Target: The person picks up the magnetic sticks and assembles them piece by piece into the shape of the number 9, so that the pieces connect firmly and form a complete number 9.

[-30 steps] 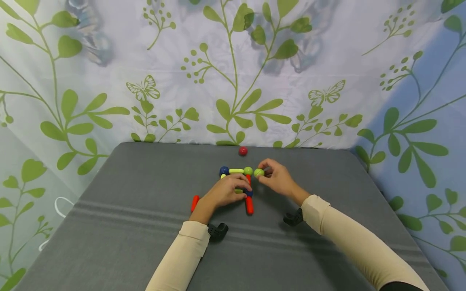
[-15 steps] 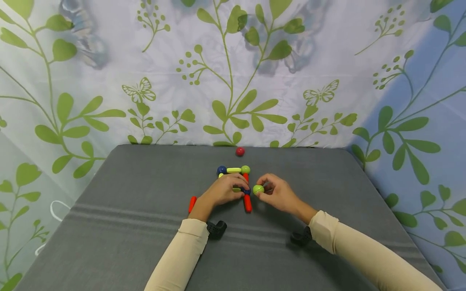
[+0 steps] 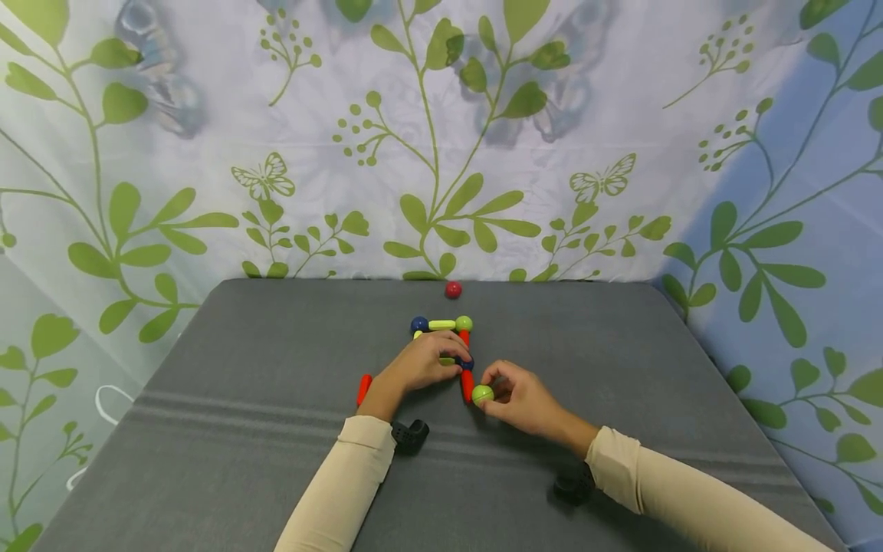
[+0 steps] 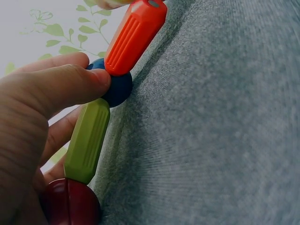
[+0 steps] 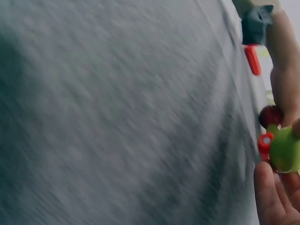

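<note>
My left hand [image 3: 424, 362] pinches a blue ball [image 4: 121, 89] between thumb and fingers. From that ball a red rod [image 4: 136, 37] sticks out toward me, and a yellow-green rod [image 4: 88, 140] runs to a dark red ball [image 4: 72, 201], which the hand hides in the head view. Farther back, another red rod [image 3: 464, 337] leads to a green ball [image 3: 464, 323], then a yellow-green rod [image 3: 441, 325] and a second blue ball [image 3: 419, 324]. My right hand [image 3: 520, 395] holds a loose green ball [image 3: 482, 395] at the red rod's near end; contact is unclear.
A red ball [image 3: 453, 290] lies near the back edge of the grey table [image 3: 276, 475]. Left of my left forearm is a loose red rod [image 3: 364, 389]. A leaf-patterned curtain [image 3: 317, 222] hangs behind the table.
My right hand has brought the green ball toward me, from beside the far green ball down to the near end of the red rod. My left hand stays on the blue ball.
</note>
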`<state>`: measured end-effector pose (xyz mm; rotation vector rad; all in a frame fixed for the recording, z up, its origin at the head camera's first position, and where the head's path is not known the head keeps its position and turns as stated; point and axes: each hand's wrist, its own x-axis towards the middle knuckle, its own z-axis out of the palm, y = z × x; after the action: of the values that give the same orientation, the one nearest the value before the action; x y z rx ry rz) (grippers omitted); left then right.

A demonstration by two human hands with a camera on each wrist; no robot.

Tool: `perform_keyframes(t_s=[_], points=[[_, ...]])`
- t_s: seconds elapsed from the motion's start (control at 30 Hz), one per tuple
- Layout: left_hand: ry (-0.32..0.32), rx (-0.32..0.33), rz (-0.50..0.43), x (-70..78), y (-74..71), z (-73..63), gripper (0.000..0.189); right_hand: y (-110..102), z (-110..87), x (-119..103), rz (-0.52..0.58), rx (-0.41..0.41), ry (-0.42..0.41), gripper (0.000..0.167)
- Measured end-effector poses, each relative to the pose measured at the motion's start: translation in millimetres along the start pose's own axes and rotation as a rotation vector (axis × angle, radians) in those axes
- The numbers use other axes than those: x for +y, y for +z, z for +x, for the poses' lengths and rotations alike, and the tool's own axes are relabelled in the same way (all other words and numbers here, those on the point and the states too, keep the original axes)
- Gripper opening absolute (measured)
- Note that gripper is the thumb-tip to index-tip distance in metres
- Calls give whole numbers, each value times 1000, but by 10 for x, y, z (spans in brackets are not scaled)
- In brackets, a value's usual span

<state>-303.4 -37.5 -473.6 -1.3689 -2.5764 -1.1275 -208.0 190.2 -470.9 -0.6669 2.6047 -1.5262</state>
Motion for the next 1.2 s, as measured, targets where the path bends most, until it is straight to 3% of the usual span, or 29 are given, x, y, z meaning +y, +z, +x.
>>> perform_keyframes(t_s=[0.13,0.37,0.47,0.87,1.2], points=[[15,0,-15,-3,1,-3,19,73,-44,-52,12,-19,-7,25],[20,-2,-9,-5,-4,3,18,64,-83,-410,27,-38,-27,24],[25,1,-5,2,-10,4,18,67,-85,-447,33,-51,-28,24],[-13,-20,-8,8,-4,0,17,175,-32,-12,17,-57,-63,29],[-5,-11,-29,-15,-8,-20,18,163,-26,8,-71,-96,-104,30]])
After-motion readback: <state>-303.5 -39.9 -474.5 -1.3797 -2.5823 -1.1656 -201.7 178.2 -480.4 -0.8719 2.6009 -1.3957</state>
